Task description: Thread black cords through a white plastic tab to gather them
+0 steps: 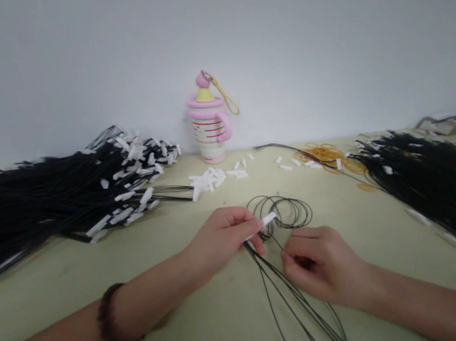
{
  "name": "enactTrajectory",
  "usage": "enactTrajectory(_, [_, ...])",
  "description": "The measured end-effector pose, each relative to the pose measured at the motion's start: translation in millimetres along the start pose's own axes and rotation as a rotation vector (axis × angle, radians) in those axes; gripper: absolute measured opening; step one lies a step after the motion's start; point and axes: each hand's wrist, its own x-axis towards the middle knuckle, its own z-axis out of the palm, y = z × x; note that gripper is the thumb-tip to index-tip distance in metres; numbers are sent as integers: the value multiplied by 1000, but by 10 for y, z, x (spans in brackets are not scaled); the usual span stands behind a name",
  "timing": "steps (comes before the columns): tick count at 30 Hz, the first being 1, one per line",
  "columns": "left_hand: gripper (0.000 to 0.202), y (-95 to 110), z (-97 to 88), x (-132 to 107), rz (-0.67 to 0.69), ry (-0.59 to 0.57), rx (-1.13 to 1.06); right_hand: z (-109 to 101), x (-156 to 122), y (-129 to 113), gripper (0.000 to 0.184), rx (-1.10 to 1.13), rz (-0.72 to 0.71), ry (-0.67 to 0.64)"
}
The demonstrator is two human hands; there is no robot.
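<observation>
Between the thumb and fingers of my left hand (232,231) is a white strip (269,219), like a tag or sleeve, together with thin black wires (280,279). The wires hang down from the hand toward the near table edge. Beyond it, the same kind of wire lies in loose loops (292,210). My right hand (321,263) is closed in a pinch just to the right, on a single black wire (277,243) that runs up toward the loops. Its fingertips are partly hidden.
A large bundle of black wires with white ends (38,192) lies at left, another bundle (445,179) at right. Small white pieces (212,178) and yellow rubber bands (322,155) are scattered at the back. A pink-and-white cup (209,132) stands against the wall.
</observation>
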Motion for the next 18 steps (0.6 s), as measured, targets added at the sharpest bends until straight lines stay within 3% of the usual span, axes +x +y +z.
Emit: enactTrajectory(18, [25, 3, 26, -8, 2, 48, 48, -6, -8, 7, 17, -15, -5, 37])
